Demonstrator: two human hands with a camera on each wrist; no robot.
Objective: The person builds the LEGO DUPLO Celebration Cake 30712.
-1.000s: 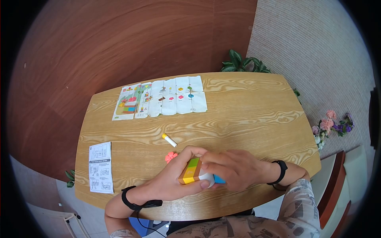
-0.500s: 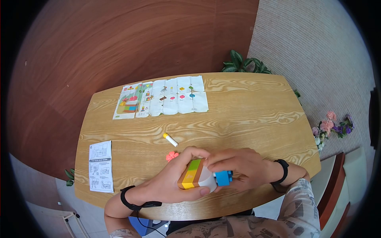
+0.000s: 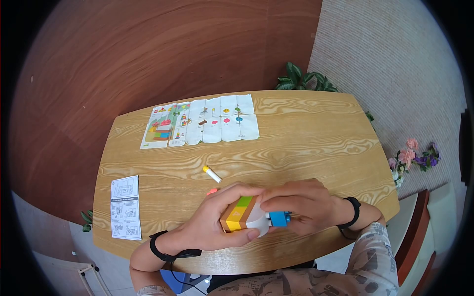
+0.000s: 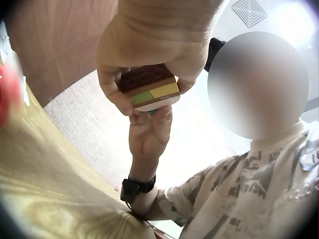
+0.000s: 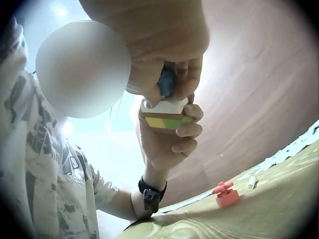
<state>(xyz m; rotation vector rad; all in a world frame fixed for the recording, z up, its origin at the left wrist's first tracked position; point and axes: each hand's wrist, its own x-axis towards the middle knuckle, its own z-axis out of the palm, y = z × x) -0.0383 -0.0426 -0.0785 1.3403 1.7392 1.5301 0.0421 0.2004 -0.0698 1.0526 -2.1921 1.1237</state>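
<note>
The left hand [image 3: 210, 217] gripped a layered block stack [image 3: 238, 213] of brown, yellow, green and rounded white, while the right hand [image 3: 307, 206] pinched a studded blue piece [image 3: 280, 219] at its white end. Past the left hand, a coral flower [image 3: 213, 191] was mostly hidden in the head view; a wood-grained table [image 3: 321, 155] lay beneath both hands, a ribbed wall [image 3: 385, 54] beyond.

right grip [image 5: 167, 50]: pinches blue piece [image 5: 167, 82] | left grip [image 5: 162, 147]: holds layered block [image 5: 162, 121]

Wears pale short-sleeved shirt [image 4: 234, 191] with blocky grey print, paired black wristbands [image 3: 353, 211] carrying dark boxy modules [image 5: 151, 200], and thin black cable [image 3: 173, 274] hanging from left one.
</note>
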